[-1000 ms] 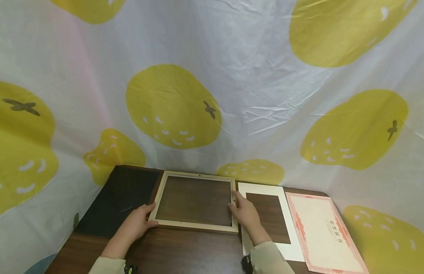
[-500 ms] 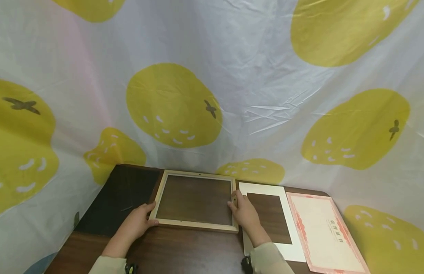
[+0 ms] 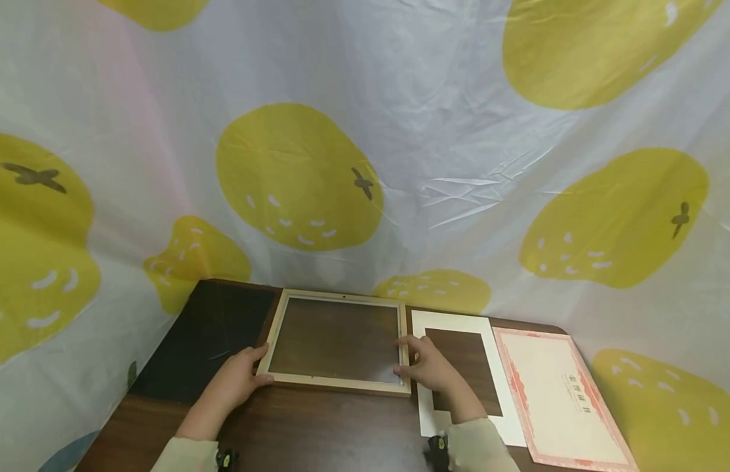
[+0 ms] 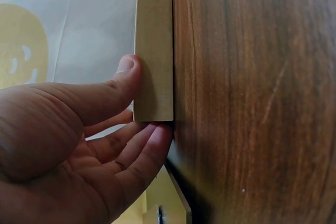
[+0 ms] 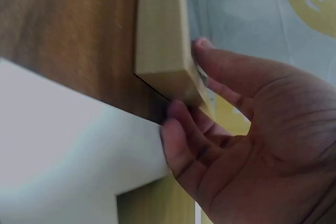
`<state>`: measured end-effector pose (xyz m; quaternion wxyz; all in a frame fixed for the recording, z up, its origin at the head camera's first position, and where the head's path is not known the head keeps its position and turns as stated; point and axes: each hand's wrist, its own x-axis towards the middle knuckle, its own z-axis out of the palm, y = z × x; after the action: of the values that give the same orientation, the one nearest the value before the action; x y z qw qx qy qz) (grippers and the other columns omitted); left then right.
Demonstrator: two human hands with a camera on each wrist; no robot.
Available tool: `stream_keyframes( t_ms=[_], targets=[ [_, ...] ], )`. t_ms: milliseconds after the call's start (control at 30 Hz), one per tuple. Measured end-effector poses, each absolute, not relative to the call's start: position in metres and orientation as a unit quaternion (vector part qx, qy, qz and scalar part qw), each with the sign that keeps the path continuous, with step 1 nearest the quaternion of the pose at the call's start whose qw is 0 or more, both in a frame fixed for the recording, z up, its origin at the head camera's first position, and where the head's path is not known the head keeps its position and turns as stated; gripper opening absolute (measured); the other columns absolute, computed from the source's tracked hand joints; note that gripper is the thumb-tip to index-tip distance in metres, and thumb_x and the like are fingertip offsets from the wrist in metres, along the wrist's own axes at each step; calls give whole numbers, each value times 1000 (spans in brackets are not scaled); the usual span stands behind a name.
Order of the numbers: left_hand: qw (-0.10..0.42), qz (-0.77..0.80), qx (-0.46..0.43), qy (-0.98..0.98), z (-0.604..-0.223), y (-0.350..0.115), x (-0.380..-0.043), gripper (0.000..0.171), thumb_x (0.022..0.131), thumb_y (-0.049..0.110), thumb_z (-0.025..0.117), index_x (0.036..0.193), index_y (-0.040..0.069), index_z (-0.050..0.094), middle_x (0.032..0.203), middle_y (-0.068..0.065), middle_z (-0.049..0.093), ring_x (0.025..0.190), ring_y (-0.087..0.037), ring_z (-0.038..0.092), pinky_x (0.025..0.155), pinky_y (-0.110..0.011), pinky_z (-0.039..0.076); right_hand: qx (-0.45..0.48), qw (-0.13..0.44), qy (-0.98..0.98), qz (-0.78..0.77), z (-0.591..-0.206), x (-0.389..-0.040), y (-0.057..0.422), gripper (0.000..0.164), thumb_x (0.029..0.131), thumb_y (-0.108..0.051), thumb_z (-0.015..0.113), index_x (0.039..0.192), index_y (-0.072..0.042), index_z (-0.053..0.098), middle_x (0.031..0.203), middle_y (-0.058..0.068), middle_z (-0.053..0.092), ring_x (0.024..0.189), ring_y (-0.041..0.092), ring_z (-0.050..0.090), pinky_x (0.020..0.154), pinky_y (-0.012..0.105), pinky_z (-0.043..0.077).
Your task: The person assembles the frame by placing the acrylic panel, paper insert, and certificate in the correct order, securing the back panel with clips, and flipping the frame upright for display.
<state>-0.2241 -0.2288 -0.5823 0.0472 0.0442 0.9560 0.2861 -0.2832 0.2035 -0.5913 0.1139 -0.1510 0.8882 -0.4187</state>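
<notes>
A light wooden picture frame (image 3: 341,381) lies flat on the brown table, a dark brown surface showing within it. My left hand (image 3: 237,380) holds its near left corner; in the left wrist view the thumb (image 4: 126,69) rests at the upper edge and the fingers (image 4: 149,148) bend around the corner's side. On the right rail, my right hand (image 3: 429,367) grips with thumb and forefinger reaching over the inner edge. In the right wrist view its other fingers (image 5: 178,140) curl against the outer side of the picture frame (image 5: 163,30).
A black backing board (image 3: 217,328) lies left of the frame. To the right are a white mat (image 3: 506,429) with a rectangular opening, partly under my right arm, and a red-bordered certificate (image 3: 553,380). A fruit-patterned curtain (image 3: 447,131) hangs behind the table (image 3: 317,432).
My right hand has shifted slightly towards me along the right rail, and its forefinger now reaches over to the inner edge. The left hand keeps its hold; the picture frame stays in place.
</notes>
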Motion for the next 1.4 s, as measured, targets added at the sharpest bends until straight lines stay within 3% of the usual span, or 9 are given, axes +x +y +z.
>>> stream_keyframes(
  t_ms=[200, 333, 400, 567, 867, 1100, 1400],
  targets=[
    [51, 281, 52, 957, -584, -230, -227, 77, 94, 24, 87, 156, -7, 54, 150, -38, 59, 137, -54, 60, 113, -66, 50, -153, 77, 912, -372, -597, -284, 200, 55, 90, -21, 91, 141, -11, 72, 106, 13, 54, 89, 20, 49, 77, 36, 49],
    [49, 278, 55, 958, -582, -229, -227, 77, 93, 24, 87, 156, -7, 54, 147, -37, 61, 134, -53, 62, 111, -65, 51, -173, 56, 919, -351, -594, -284, 197, 56, 89, -19, 91, 139, -7, 69, 99, 10, 56, 86, 18, 50, 78, 36, 48],
    [49, 277, 54, 958, -582, -230, -228, 77, 93, 24, 87, 155, -7, 54, 146, -37, 62, 134, -52, 63, 111, -65, 52, -170, 49, 917, -358, -594, -282, 196, 54, 88, -16, 92, 131, 0, 64, 92, 10, 55, 81, 18, 48, 73, 34, 46],
    [48, 275, 52, 959, -582, -230, -228, 78, 93, 25, 87, 156, -7, 54, 145, -36, 62, 133, -52, 63, 110, -64, 52, -128, 47, 922, -364, -593, -279, 193, 44, 87, -16, 93, 109, -3, 57, 91, 8, 53, 79, 16, 48, 70, 31, 42],
    [43, 284, 53, 956, -581, -231, -227, 79, 92, 27, 88, 156, -6, 54, 147, -35, 62, 133, -51, 63, 110, -64, 52, -15, 35, 887, -460, -595, -275, 183, 19, 96, -15, 80, 102, -3, 68, 88, 6, 64, 78, 19, 55, 69, 32, 46],
    [19, 275, 66, 959, -589, -233, -228, 78, 91, 30, 89, 152, -6, 58, 142, -35, 65, 128, -51, 66, 107, -65, 53, 23, -11, 868, -496, -604, -269, 176, 16, 94, -14, 81, 99, -2, 71, 83, 5, 69, 73, 15, 58, 66, 29, 47],
    [48, 273, 50, 960, -583, -230, -230, 81, 91, 29, 88, 156, -5, 54, 142, -31, 66, 131, -48, 66, 108, -62, 54, 58, -30, 862, -503, -610, -273, 172, 13, 86, -12, 85, 89, -3, 77, 73, 2, 70, 67, 13, 59, 60, 26, 47]
  ],
)
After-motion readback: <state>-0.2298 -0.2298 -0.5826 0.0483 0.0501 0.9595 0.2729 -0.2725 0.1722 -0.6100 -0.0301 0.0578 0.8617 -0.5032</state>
